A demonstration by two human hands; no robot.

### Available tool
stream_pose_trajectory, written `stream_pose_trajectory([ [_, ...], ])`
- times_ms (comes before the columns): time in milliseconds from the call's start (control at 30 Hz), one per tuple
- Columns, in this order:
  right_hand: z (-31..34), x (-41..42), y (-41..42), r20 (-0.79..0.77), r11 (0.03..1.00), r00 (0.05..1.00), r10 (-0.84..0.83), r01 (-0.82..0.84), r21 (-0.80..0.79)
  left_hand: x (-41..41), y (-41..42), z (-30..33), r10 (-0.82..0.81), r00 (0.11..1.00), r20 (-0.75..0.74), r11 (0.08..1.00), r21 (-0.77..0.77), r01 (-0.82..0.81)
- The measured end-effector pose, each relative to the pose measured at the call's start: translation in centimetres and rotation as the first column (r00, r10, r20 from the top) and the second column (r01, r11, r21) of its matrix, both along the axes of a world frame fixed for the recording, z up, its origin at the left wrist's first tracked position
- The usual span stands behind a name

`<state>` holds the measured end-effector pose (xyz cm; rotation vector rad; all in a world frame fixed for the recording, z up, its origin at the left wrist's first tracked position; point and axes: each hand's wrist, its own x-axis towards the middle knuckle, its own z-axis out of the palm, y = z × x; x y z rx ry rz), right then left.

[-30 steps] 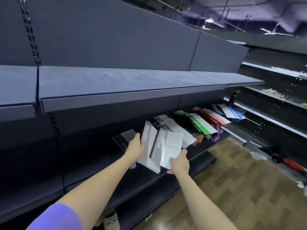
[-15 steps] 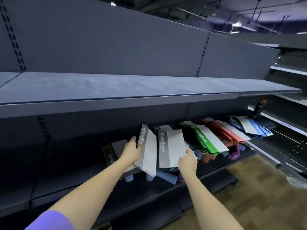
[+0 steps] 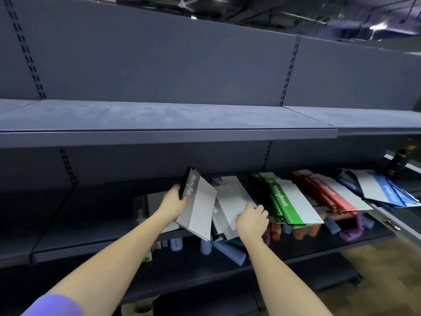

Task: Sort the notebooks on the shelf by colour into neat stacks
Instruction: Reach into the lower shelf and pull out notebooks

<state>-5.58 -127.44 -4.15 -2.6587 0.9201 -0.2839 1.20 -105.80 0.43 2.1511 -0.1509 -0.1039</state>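
My left hand grips a small bunch of grey notebooks by the spine, tilted up above the middle shelf. To its right my right hand rests with curled fingers on a stack of grey notebooks lying on that shelf. One dark notebook lies flat left of my left hand. Further right along the shelf lie a green stack, a red stack and a blue stack, each fanned out loosely.
An upper shelf overhangs the notebooks. On the shelf below lie blue, orange and purple rolled items. A dark bottle stands at the far right. Wooden floor shows at the lower right.
My right hand has laid its grey notebook down on the grey stack and now rests on it. My left hand still holds its bunch, raised a little. The view has swung left.
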Motion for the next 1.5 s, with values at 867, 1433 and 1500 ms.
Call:
stream_pose_trajectory([
  [867,1.0,0.7,-2.4,0.070,0.958,0.995,0.071,-0.088,0.273,-0.5,-1.0,-0.5,0.153,0.986,-0.063,0.985,-0.070,-0.158],
  [1433,0.4,1.4,-0.9,0.168,0.957,0.963,0.209,-0.237,0.165,-1.7,-0.9,-0.3,0.193,0.978,-0.076,0.962,-0.180,-0.204],
  [1500,0.6,1.2,-0.2,0.177,0.934,0.948,0.266,-0.299,0.197,-1.9,-2.1,-0.3,0.185,0.979,-0.083,0.964,-0.181,-0.197],
])
